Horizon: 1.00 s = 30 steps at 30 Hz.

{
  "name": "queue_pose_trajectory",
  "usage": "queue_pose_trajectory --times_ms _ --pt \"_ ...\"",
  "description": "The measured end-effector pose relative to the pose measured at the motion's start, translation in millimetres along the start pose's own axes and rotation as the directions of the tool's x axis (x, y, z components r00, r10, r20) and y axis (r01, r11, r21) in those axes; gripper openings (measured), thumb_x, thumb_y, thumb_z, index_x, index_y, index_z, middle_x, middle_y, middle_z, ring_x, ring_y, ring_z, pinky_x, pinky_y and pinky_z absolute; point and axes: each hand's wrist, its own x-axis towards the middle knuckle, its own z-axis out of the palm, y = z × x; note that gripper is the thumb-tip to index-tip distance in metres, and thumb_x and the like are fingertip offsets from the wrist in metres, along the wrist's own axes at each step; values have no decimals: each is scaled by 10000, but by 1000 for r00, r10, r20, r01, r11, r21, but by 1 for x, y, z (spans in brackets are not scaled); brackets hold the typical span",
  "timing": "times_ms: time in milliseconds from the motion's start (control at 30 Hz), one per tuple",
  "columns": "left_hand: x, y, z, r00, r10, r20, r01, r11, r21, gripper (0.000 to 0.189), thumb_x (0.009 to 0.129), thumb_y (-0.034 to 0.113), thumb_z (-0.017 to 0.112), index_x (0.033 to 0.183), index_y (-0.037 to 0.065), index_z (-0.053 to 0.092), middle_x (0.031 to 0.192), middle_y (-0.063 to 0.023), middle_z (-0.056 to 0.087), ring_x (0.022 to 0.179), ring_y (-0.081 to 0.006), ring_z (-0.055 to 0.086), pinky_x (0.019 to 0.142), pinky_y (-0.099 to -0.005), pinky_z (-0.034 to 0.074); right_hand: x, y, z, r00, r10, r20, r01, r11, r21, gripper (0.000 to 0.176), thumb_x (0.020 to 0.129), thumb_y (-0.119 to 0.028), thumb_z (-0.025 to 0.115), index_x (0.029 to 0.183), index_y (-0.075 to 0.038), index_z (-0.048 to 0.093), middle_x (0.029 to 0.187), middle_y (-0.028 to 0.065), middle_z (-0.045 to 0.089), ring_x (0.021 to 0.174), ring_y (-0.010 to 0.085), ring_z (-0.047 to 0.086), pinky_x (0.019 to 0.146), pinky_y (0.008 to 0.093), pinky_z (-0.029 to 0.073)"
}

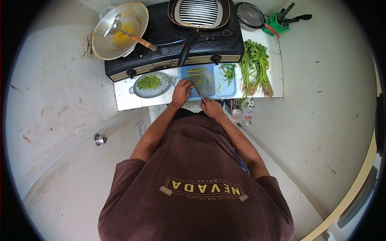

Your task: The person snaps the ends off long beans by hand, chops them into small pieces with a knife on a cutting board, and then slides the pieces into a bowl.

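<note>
**Q:** Overhead view. What does each hand hold?

**A:** The right hand (211,107) is closed around the handle of a knife (198,90). The blade runs away from the body and slants out over the blue cutting board (209,90). The left hand (181,91) lies palm down on the board's near left corner with its fingers bent. At this size I cannot tell whether it pinches anything beneath them.

**Q:** Where is the material being cut?

**A:** Two long green stems (196,70) lie across the far half of the cutting board. A small heap of cut pieces (200,82) sits just beside the blade, between the two hands.

**Q:** What surrounds the board?

**A:** To its left, touching it, is a metal dish (138,91) carrying chopped greens (150,82). To its right, edge to edge, is a blue tray (226,91) with a few more stems. Beyond the tray, a bunch of leafy greens (255,68) lies with its roots toward the person. All of these rest on a white table (124,100).

**Q:** And behind them?

**A:** A black stove (161,38) stands along the far edge of the table. On its left burner is a wok (102,42) with a spatula (130,34) resting in it. A ribbed grill pan (199,13) sits on the right burner, its handle pointing toward the board. A green basket (275,24) of utensils stands well apart at the far right.
</note>
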Motion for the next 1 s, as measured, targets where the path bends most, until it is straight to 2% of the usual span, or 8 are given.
queue_pose_trajectory --times_ms 267,467,700,900,1000 --pt "0 0 2 1000 -16 0 16 999 28 74 867 24 666 939 15 681 934 -134 626 910 -358 586 817 -451 483 27 -14 1 996 0 -85 0 1000 10 391 1001 -355 536 969 30 597 758 269 683 740 469 688 687 568 554" --pt "0 2 -1 1000 -28 -11 28 1000 14 76 880 44 669 949 16 681 937 -135 632 912 -361 595 816 -453 488 5 -6 -1 997 -20 -78 18 1000 -22 382 995 -346 546 958 32 587 727 263 676 694 461 687 650 570 556" --pt "-1 4 0 997 -70 -19 70 997 -13 73 890 63 676 947 18 679 943 -145 633 922 -371 611 811 -460 496 14 -6 -3 996 -39 -82 36 999 -39 389 997 -357 528 970 25 598 712 249 678 686 453 691 643 567 558" --pt "-1 6 0 985 -170 -1 169 979 -114 66 874 28 684 935 5 679 928 -154 627 891 -372 620 788 -458 500 7 -5 -7 997 -39 -64 35 997 -72 394 1000 -359 523 972 25 607 722 252 680 706 451 696 662 561 560" --pt "-1 4 0 996 -76 -39 75 997 -33 65 865 18 694 926 0 681 920 -154 626 875 -362 626 774 -450 504 10 -6 -6 997 -36 -67 32 998 -63 394 1005 -353 518 967 30 603 739 254 687 721 448 700 676 557 562"
